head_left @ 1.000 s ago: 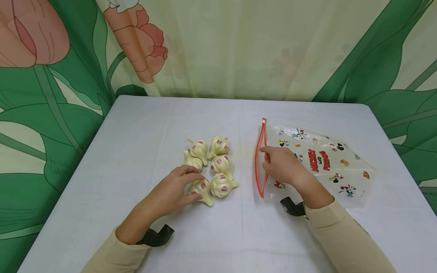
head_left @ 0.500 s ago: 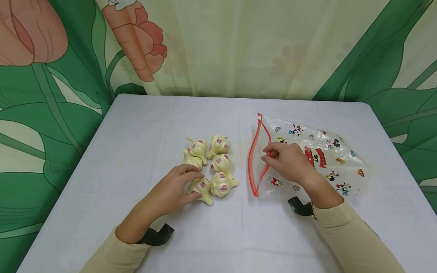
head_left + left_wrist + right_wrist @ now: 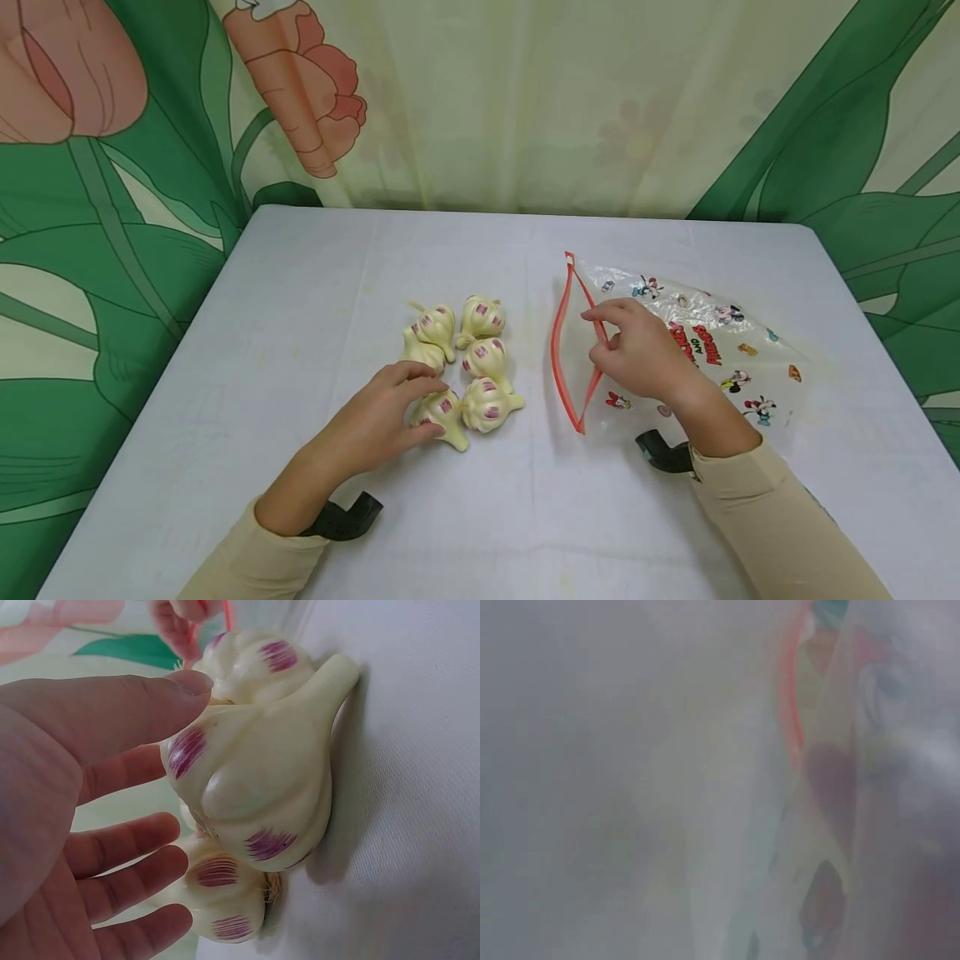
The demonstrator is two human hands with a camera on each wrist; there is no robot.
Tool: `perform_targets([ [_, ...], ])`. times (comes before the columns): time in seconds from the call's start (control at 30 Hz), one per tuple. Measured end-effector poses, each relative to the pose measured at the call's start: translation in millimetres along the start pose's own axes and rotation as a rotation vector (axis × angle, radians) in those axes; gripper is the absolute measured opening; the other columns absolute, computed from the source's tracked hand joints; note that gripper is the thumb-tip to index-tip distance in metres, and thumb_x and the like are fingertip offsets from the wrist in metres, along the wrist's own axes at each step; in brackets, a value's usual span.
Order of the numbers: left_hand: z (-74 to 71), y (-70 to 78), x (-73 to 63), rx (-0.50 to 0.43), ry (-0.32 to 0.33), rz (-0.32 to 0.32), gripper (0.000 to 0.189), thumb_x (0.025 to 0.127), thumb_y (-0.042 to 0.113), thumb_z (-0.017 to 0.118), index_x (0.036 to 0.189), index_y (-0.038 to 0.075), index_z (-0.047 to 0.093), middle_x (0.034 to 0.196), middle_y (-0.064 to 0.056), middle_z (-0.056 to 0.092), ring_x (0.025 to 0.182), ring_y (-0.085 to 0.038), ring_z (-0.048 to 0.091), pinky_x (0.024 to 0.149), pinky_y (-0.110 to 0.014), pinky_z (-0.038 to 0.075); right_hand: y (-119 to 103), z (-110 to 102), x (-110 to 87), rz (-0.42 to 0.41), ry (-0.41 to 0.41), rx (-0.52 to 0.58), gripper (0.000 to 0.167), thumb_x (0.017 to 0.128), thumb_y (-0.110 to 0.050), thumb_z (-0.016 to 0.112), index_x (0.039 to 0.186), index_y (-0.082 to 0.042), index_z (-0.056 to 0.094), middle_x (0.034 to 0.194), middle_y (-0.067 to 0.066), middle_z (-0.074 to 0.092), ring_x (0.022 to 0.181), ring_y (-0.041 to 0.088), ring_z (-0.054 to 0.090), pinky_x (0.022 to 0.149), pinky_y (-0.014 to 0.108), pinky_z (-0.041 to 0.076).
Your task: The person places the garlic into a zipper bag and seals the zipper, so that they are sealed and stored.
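My left hand lies round the nearest garlic bulb. In the left wrist view its thumb overlaps this bulb, the index finger passes behind, and the other fingers are loosely spread. More whitish bulbs with purple streaks, such as this garlic bulb, sit close together beyond it. My right hand holds the upper lip of a clear zip bag with red edging. The bag's mouth gapes toward the garlic. Blurred plastic and a red strip fill the right wrist view, hiding the fingers there.
A white cloth covers the table. Behind it hangs a curtain printed with leaves and flowers. A black wrist mount sits below the left wrist, and another wrist mount below the right.
My right hand pulled the bag's upper lip away from the lower one, so the mouth opened wider. The bag shifted slightly left, then a little back right. The left hand and garlic stayed put.
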State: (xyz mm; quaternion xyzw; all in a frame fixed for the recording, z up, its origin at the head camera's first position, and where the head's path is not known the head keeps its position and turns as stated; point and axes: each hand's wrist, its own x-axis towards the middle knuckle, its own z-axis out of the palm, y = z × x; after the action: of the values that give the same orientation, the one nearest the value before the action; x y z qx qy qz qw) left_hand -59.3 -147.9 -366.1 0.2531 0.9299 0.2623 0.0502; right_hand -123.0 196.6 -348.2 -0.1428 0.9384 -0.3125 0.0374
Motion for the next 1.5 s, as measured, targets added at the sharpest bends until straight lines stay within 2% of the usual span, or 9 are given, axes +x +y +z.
perform_targets([
  [0.1,0.5,-0.2,-0.5,0.001,-0.002,-0.004,0.046,0.082,0.021,0.085,0.123,0.009,0.069,0.131,-0.01,0.055,0.123,-0.031,0.051,0.098,-0.045,0.048,-1.7,-0.6,0.2,0.024,0.012,-0.017,0.043,0.085,-0.005,0.055,0.125,0.006,0.065,0.136,0.021,0.05,0.088,0.03,0.064,0.076,0.045,0.055],
  [0.33,1.1,0.5,0.4,0.011,-0.019,-0.012,0.049,0.082,0.019,0.085,0.127,0.008,0.067,0.132,-0.011,0.056,0.123,-0.031,0.052,0.099,-0.046,0.048,-6.7,-3.6,-1.9,0.05,0.034,-0.065,0.041,0.085,-0.006,0.054,0.122,0.008,0.066,0.127,0.022,0.056,0.074,0.024,0.056,0.066,0.037,0.048],
  [0.6,0.6,1.7,0.7,0.042,-0.042,-0.008,0.047,0.081,0.015,0.084,0.125,0.009,0.068,0.13,-0.011,0.059,0.121,-0.03,0.055,0.099,-0.045,0.048,-11.0,-10.5,-8.3,-0.012,0.099,-0.109,0.039,0.085,-0.005,0.056,0.121,0.006,0.067,0.122,0.018,0.056,0.078,0.023,0.057,0.063,0.035,0.047],
  [0.83,1.3,0.8,0.6,0.05,-0.044,0.002,0.05,0.08,0.012,0.084,0.127,0.008,0.066,0.132,-0.012,0.059,0.121,-0.031,0.056,0.099,-0.046,0.047,-11.4,-13.5,-11.7,0.001,0.102,-0.094,0.039,0.086,-0.005,0.058,0.123,0.003,0.066,0.122,0.015,0.053,0.075,0.022,0.055,0.063,0.035,0.049],
  [1.03,1.1,-0.8,1.6,0.037,-0.034,0.016,0.05,0.08,0.011,0.084,0.126,0.007,0.066,0.133,-0.012,0.061,0.123,-0.032,0.055,0.102,-0.046,0.045,-11.7,-15.0,-12.3,-0.009,0.111,-0.096,0.039,0.085,-0.004,0.057,0.122,0.002,0.067,0.12,0.013,0.054,0.079,0.023,0.056,0.066,0.038,0.05],
  [1.27,1.1,-3.6,-0.3,0.042,-0.02,0.035,0.047,0.08,0.006,0.08,0.124,0.004,0.066,0.13,-0.012,0.062,0.119,-0.032,0.057,0.1,-0.046,0.047,-11.1,-15.5,-14.5,-0.019,0.102,-0.078,0.038,0.085,-0.005,0.06,0.122,0.002,0.067,0.123,0.015,0.054,0.081,0.023,0.057,0.065,0.037,0.05],
  [1.5,4.2,-4.2,-1.6,0.012,-0.019,0.029,0.048,0.081,0.008,0.079,0.126,0.005,0.064,0.126,-0.011,0.062,0.116,-0.031,0.057,0.097,-0.045,0.048,-8.8,-13.4,-15.3,-0.044,0.11,-0.068,0.038,0.084,-0.003,0.06,0.121,0.003,0.068,0.122,0.015,0.055,0.079,0.022,0.057,0.063,0.037,0.049],
])
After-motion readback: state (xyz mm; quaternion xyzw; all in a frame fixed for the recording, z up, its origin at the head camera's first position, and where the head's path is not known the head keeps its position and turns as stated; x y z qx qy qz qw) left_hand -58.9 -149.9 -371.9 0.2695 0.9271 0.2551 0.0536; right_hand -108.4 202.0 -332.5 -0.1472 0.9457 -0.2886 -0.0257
